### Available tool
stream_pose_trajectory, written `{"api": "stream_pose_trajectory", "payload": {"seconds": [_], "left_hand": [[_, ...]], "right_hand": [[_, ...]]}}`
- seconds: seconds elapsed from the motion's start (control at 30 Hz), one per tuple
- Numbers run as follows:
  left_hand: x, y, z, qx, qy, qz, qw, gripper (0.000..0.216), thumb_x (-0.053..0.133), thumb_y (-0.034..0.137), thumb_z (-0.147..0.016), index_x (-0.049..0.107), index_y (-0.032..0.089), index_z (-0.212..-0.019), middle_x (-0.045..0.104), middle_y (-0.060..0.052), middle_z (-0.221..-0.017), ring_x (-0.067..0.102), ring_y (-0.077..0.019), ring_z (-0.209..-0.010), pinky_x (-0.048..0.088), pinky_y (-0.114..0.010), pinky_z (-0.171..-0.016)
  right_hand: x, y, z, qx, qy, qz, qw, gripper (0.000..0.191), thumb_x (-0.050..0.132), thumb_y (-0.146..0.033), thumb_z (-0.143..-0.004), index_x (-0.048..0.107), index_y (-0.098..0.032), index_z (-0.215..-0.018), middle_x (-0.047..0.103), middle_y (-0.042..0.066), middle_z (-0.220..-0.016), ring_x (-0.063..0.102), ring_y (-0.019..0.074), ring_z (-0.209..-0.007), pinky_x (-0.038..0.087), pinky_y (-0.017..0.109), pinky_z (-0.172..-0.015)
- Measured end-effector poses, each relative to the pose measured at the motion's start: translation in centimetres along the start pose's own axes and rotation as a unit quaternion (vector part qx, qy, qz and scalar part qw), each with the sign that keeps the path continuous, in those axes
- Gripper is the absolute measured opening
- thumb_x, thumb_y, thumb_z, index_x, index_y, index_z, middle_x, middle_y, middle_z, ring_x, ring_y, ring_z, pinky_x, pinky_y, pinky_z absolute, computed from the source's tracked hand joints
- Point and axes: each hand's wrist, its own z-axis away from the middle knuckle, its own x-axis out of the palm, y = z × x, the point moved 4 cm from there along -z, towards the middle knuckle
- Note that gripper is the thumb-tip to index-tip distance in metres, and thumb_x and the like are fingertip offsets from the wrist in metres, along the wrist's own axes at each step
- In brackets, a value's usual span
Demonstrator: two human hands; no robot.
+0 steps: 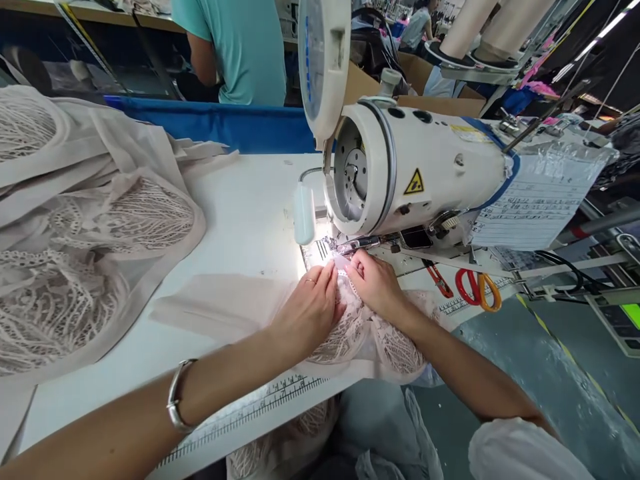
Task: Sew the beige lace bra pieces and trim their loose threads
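Note:
A pale pink lace garment piece (365, 340) lies on the white sewing table (250, 213), its edge under the presser foot (350, 245) of a white sewing machine (415, 173). My left hand (307, 307) rests on the fabric just left of the needle, fingers pressed together and pinching the lace edge. My right hand (375, 283) sits beside it on the right, fingers curled down on the same edge. A silver bracelet (175, 400) circles my left wrist.
A heap of matching lace pieces (75, 220) fills the table's left side. Red and orange scissors (480, 288) lie right of the machine, near a paper sheet (540, 193). A person in a teal shirt (240, 47) works beyond a blue divider (215, 123). A ruler strip (260, 400) lines the front edge.

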Motion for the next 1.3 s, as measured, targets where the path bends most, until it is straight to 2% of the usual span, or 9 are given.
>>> {"api": "stream_pose_trajectory", "payload": {"seconds": [0.23,0.37,0.5,0.67,0.77,0.97,1.3], "left_hand": [[-0.1,0.4,-0.5,0.023,0.016,-0.016,0.999,0.047,0.039,0.027,-0.099,0.06,-0.006,-0.125,0.066,-0.025,-0.127,0.06,-0.0366,-0.121,0.043,-0.048,-0.106],[0.2,-0.1,-0.6,0.047,0.016,0.017,0.999,0.052,0.044,0.03,-0.097,0.056,-0.011,-0.127,0.064,-0.028,-0.128,0.057,-0.0378,-0.124,0.041,-0.047,-0.109],[0.0,-0.8,-0.9,0.032,-0.02,0.041,0.998,0.054,0.048,0.035,-0.095,0.055,-0.005,-0.13,0.06,-0.027,-0.134,0.058,-0.0373,-0.119,0.047,-0.047,-0.098],[-0.3,-1.0,-1.1,0.006,-0.049,0.056,0.997,0.051,0.048,0.036,-0.095,0.054,0.001,-0.132,0.057,-0.022,-0.139,0.056,-0.0357,-0.116,0.046,-0.047,-0.092],[-0.3,-1.1,-1.0,-0.001,-0.056,0.064,0.996,0.052,0.046,0.037,-0.096,0.054,0.001,-0.132,0.056,-0.023,-0.14,0.055,-0.0357,-0.116,0.044,-0.048,-0.093],[-0.1,-1.2,-0.8,-0.003,-0.051,0.062,0.997,0.054,0.044,0.037,-0.096,0.052,-0.001,-0.134,0.055,-0.024,-0.142,0.056,-0.0363,-0.117,0.041,-0.05,-0.095],[-0.2,-1.1,-0.8,-0.004,-0.026,0.03,0.999,0.057,0.038,0.039,-0.099,0.054,-0.004,-0.133,0.057,-0.028,-0.139,0.054,-0.0388,-0.125,0.035,-0.056,-0.102]], "right_hand": [[0.9,-0.6,0.7,-0.136,0.095,0.093,0.982,0.02,0.038,-0.02,-0.1,0.053,-0.019,-0.086,0.064,0.001,-0.064,0.058,0.015,-0.056,0.034,0.026,-0.054],[0.8,-0.9,1.1,-0.178,0.127,0.142,0.965,0.024,0.038,-0.017,-0.102,0.058,-0.017,-0.088,0.065,0.001,-0.063,0.058,0.0136,-0.052,0.036,0.027,-0.052],[0.7,-1.1,1.5,-0.202,0.099,0.158,0.962,0.024,0.041,-0.016,-0.103,0.064,-0.014,-0.103,0.072,0.005,-0.079,0.066,0.0133,-0.065,0.044,0.026,-0.058],[1.0,-1.0,1.8,-0.21,0.049,0.179,0.96,0.031,0.042,-0.016,-0.103,0.062,-0.009,-0.125,0.074,0.008,-0.091,0.068,0.0148,-0.072,0.049,0.027,-0.062],[1.0,-1.0,1.8,-0.206,0.031,0.173,0.963,0.034,0.04,-0.017,-0.103,0.062,-0.007,-0.127,0.074,0.01,-0.094,0.069,0.0156,-0.074,0.049,0.028,-0.063],[1.1,-1.1,1.3,-0.169,0.003,0.164,0.972,0.037,0.037,-0.021,-0.103,0.067,-0.012,-0.123,0.072,0.008,-0.082,0.065,0.0169,-0.068,0.049,0.03,-0.06],[1.2,-1.1,0.8,-0.146,-0.043,0.175,0.973,0.041,0.037,-0.015,-0.099,0.061,-0.01,-0.132,0.072,0.01,-0.086,0.065,0.0191,-0.068,0.051,0.03,-0.061]]}}
